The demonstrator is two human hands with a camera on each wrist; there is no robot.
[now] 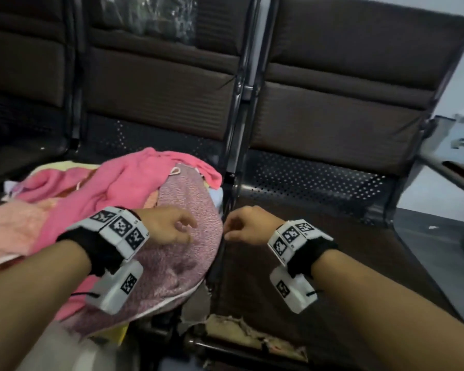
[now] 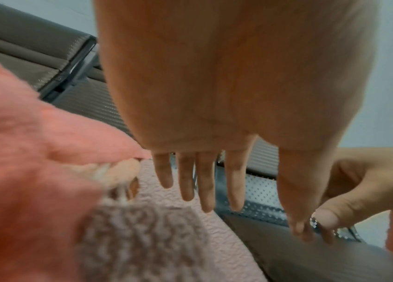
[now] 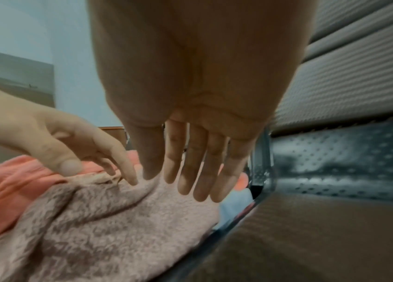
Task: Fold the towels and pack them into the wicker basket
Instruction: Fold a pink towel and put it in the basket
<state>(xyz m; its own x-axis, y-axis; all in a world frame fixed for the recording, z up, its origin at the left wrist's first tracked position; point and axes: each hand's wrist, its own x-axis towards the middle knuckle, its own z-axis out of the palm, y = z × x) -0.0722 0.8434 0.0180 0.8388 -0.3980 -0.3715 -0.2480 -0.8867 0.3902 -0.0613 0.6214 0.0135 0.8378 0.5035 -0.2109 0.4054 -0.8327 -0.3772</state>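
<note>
A heap of towels lies on the left bench seat. A fuzzy mauve towel (image 1: 177,263) tops its near side and a bright pink towel (image 1: 118,183) is draped behind it. My left hand (image 1: 184,228) hovers over the mauve towel (image 3: 106,219) with loosely bent fingers; in the right wrist view its index fingertip meets the pile. My right hand (image 1: 229,228) hangs at the towel's right edge, over the gap between the seats, with relaxed fingers (image 3: 190,171) holding nothing. No wicker basket is in view.
A peach towel (image 1: 16,228) lies at the heap's left. The right seat (image 1: 319,236) is brown padding with a perforated metal back strip. A metal divider (image 1: 233,156) separates the seats. The front edge (image 1: 252,336) is torn. A plastic bag (image 1: 150,17) sits behind.
</note>
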